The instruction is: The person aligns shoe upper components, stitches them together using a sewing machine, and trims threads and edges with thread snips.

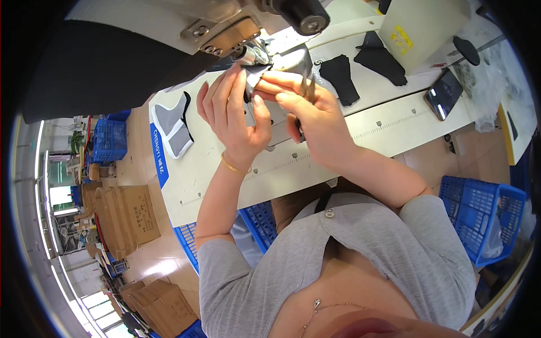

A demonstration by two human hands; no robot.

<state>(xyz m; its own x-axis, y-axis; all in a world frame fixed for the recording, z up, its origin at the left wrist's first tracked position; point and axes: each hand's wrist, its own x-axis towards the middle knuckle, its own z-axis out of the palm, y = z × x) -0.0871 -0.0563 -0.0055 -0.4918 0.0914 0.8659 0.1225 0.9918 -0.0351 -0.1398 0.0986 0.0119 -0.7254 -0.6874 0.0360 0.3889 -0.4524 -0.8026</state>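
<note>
A small grey fabric piece [256,73] with a dark underside lies under the metal foot [253,54] of a sewing machine [231,36]. My left hand [234,112] pinches its near left side, the fingertips close to the foot. From the right, my right hand [318,115] grips the same piece with thumb and fingers. A narrow dark metal tool [308,89], perhaps thread snips, shows at the right hand's fingers; the palm hides the rest of it. Left of my hands, a sewn grey and white fabric piece [172,125] with black edging lies flat.
Black fabric pieces [340,79] lie right of the machine on the white table [220,188], near a phone [444,94] and clear plastic bags [489,84]. A blue crate [479,217] stands at the right. Cardboard boxes [127,219] are on the floor at the left.
</note>
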